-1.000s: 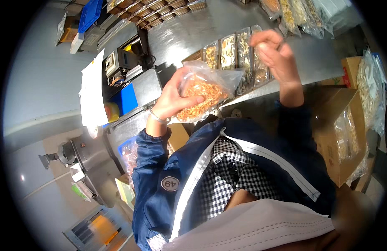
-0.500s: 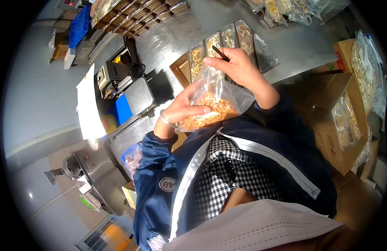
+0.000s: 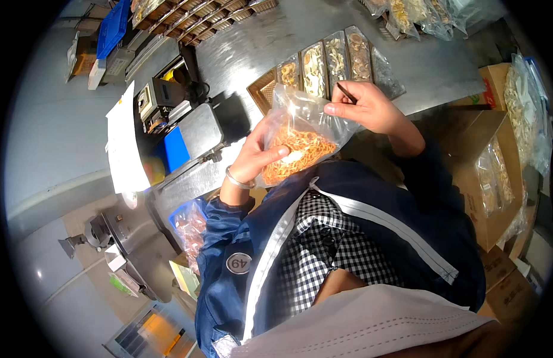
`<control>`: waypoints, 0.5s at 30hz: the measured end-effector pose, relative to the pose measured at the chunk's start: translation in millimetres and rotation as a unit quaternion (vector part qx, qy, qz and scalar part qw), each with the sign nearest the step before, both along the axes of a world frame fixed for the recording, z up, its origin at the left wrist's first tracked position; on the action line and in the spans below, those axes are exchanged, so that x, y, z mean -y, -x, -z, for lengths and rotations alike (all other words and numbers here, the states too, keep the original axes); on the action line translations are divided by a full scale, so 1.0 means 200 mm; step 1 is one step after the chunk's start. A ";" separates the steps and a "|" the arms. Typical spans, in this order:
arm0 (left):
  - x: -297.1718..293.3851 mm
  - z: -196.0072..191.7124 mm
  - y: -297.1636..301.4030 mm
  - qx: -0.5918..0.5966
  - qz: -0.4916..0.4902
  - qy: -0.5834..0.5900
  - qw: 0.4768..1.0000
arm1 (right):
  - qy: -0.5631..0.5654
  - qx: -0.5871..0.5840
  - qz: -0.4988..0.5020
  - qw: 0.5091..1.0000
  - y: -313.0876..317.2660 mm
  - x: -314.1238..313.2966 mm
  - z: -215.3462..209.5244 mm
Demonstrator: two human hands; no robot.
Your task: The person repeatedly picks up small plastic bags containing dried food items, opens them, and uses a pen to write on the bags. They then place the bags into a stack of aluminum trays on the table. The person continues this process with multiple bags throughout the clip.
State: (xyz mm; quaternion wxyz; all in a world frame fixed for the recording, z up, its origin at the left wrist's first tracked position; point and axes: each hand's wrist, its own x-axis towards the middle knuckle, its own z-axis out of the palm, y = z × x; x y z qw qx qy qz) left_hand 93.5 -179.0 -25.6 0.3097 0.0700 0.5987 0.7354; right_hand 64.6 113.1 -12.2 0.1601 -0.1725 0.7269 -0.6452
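A clear plastic bag (image 3: 303,149) of orange dried strands is held up in front of my chest. My left hand (image 3: 257,156) is closed on the bag's left side, thumb pressed against the front over the strands. At the bag's upper right, my right hand (image 3: 372,110) pinches the loose plastic of the top. A thin dark stick-like tool (image 3: 347,93) is also gripped in that hand and juts out above its fingers; its exact kind is unclear. Just beyond the bag stand narrow trays of sliced dried mushrooms (image 3: 335,56) and an empty brown tray (image 3: 261,90).
A scale with a metal plate (image 3: 203,128) is on the left, beside a white sheet (image 3: 122,143). Stacked brown trays (image 3: 211,18) stand at the back of the metal table (image 3: 246,53). On the right, an open cardboard box (image 3: 506,173) holds bagged goods, with more bags behind.
My right hand has moved right and slightly down. The bag's top, drawn up narrow before, now spreads wider toward the right. My left hand keeps its grip.
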 end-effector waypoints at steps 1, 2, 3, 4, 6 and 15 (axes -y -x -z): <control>0.00 0.00 -0.01 -0.004 -0.001 -0.007 1.000 | 0.009 0.022 0.019 1.000 -0.02 0.00 0.01; -0.01 0.00 -0.01 0.012 0.002 -0.008 1.000 | 0.001 0.023 0.028 0.999 -0.02 0.00 0.02; -0.02 0.00 0.00 0.029 0.004 -0.009 1.000 | -0.007 0.024 0.037 0.999 -0.02 0.00 0.03; -0.02 0.00 0.00 0.045 0.007 -0.010 0.999 | -0.015 0.025 0.046 0.999 -0.02 0.01 0.04; -0.02 -0.02 0.01 0.039 0.016 -0.008 0.999 | -0.011 -0.014 0.058 0.998 0.00 0.00 0.05; -0.06 -0.06 0.00 -0.046 -0.076 0.081 0.993 | 0.051 -0.293 0.184 0.937 0.01 0.01 -0.19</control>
